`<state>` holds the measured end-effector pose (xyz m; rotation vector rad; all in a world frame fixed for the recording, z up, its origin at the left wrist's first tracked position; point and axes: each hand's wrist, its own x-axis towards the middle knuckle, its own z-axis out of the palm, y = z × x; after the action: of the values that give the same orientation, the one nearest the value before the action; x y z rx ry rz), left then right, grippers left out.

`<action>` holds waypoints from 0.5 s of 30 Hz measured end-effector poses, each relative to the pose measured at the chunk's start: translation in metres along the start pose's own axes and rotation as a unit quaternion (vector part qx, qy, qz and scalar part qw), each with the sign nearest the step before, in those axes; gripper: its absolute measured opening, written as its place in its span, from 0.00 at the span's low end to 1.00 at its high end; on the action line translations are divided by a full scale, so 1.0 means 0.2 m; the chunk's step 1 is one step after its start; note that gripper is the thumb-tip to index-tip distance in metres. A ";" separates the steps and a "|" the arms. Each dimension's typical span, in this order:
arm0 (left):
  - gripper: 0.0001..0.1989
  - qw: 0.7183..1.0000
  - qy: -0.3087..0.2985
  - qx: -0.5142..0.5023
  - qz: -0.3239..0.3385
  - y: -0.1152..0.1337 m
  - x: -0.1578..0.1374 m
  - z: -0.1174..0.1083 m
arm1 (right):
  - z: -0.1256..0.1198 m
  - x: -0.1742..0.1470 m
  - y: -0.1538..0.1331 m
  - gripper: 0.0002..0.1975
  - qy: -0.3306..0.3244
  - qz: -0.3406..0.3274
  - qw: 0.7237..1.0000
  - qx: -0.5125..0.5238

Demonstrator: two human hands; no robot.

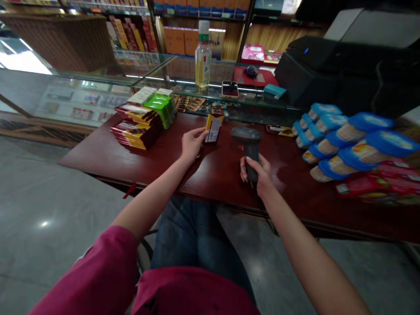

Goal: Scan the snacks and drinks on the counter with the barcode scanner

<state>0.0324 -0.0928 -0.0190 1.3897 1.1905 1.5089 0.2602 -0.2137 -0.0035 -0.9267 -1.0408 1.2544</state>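
Observation:
My left hand (193, 145) grips a small yellow and dark red packet (213, 130) by its left edge, tilted up so its pale barcode side faces me. In my right hand (257, 171) is a dark grey barcode scanner (251, 148), held by the handle, with its head turned toward the packet. The packet and scanner are apart. To the left of my left hand stand stacks of similar dark red and yellow packets (133, 131), with green packs (162, 106) behind them. Another flat packet (278, 130) lies beyond the scanner.
Blue-lidded tubs (357, 148) are stacked on the right of the dark red table (216, 175), beside red bags (383, 181). Behind, a glass counter bears a bottle (203, 61), a phone (230, 89) and a mouse (251, 71). A black machine (334, 83) stands back right.

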 end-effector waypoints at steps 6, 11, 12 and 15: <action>0.13 0.967 -0.052 0.219 0.117 0.10 -0.01 0.29 | -0.32 0.07 -0.08 0.18 0.104 -0.062 0.992 -0.042; 0.17 0.892 -0.144 0.382 0.192 0.17 0.03 0.72 | -0.54 0.11 -0.11 0.19 0.208 -0.099 0.973 -0.030; 0.18 0.876 -0.168 0.403 0.207 0.17 0.05 0.80 | -0.55 0.11 -0.11 0.19 0.229 -0.109 0.967 -0.019; 0.19 0.827 -0.226 0.447 0.255 0.17 0.11 1.04 | -0.56 0.12 -0.09 0.17 0.269 -0.139 0.953 -0.010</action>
<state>0.2371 -0.0527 0.0145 2.6900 1.3169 0.7827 0.3728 -0.1901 -0.0145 -1.0229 -0.7148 0.6975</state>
